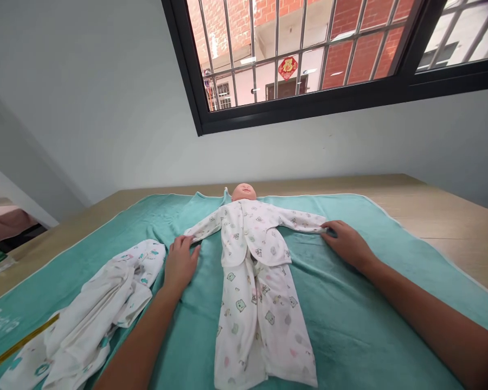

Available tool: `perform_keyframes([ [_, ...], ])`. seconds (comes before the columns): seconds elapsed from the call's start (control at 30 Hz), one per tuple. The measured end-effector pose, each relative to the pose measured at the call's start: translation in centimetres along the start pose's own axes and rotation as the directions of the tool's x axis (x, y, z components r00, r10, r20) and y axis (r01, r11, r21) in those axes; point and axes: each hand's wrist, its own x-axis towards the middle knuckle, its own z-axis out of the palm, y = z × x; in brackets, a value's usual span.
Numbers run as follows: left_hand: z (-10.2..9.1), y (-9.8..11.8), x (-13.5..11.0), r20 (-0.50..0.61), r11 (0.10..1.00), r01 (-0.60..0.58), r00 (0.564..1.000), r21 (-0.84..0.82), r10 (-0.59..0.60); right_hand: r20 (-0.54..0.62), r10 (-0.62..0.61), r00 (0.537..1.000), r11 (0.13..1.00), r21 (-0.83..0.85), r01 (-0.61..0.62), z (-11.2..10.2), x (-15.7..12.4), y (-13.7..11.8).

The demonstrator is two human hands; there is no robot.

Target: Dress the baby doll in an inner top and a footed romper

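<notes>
- The left hand (181, 262) lies with its fingers half-spread at the end of the left-side sleeve (206, 226), fingertips touching the cuff; whether they grip it, I cannot tell.
- The right hand (347, 242) pinches the cuff of the right-side sleeve (303, 220) between thumb and fingers.
- Both sleeves stretch out sideways from the printed white baby outfit (244, 238) on a baby doll (244, 191).
- The doll lies between the hands on a teal blanket (350, 325), its long axis running away from the person, head toward the wall (117, 108), trouser legs (264, 325) toward the person.
- Crumpled white baby clothes (101, 298) lie beside the left forearm, a yellow tape (20, 345) next to them.
</notes>
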Motion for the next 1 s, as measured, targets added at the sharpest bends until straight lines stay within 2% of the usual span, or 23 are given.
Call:
perform_keyframes([
  [0.13,-0.3,-0.1,1.0,-0.052,0.979,0.195,0.979,-0.057,-0.198,-0.011,-0.027,1.0,0.998,-0.054,0.026,-0.1,0.0,0.0],
  [0.33,-0.6,-1.1,2.4,0.055,0.934,0.334,0.943,-0.124,-0.329,0.007,-0.07,0.998,0.994,-0.085,0.07,-0.3,0.1,0.0],
  [0.53,-0.4,-1.1,2.9,0.037,0.918,0.379,0.925,-0.116,-0.378,-0.003,-0.042,0.999,0.996,-0.073,0.042,-0.2,0.2,0.1],
  [0.7,0.2,-0.3,3.9,0.086,0.935,0.35,0.935,-0.06,-0.345,0.017,-0.057,0.998,0.994,-0.09,0.058,-0.2,0.2,-0.2],
  [0.77,0.4,-0.2,4.2,0.082,0.933,0.343,0.939,-0.11,-0.335,0.019,-0.042,0.999,0.995,-0.094,0.044,-0.2,0.1,-0.2],
  [0.87,0.5,-0.5,4.2,0.035,0.902,0.336,0.94,-0.27,-0.339,0.019,-0.035,0.999,0.995,-0.09,0.037,-0.1,0.1,-0.1],
  [1.0,0.4,-1.1,3.8,-0.04,0.843,0.372,0.907,-0.389,-0.419,0.021,-0.06,0.998,0.994,-0.088,0.062,0.0,0.2,0.1],
])
